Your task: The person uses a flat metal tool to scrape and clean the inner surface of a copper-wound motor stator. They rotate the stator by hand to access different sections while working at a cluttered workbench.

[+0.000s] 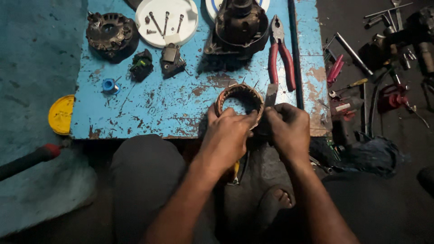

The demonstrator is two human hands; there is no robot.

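Hands (257,131) around perhaps copper-wound ring (238,100)

Chipped blue tabletop (172,104) beyond the hands, dark floor (398,208) right of them, teal floor (31,58) left, dim light

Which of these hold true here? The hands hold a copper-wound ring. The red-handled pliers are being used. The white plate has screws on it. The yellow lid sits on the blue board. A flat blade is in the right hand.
1. Both hands hold a copper-wound ring. True: the left hand and right hand grip the ring.
2. The red-handled pliers are being used. False: the pliers lie untouched on the blue board.
3. The white plate holds screws. True: the plate carries several screws.
4. The yellow lid sits on the board. False: the lid lies beside its left edge.
5. The right hand holds a flat blade. True: the blade rises from it.
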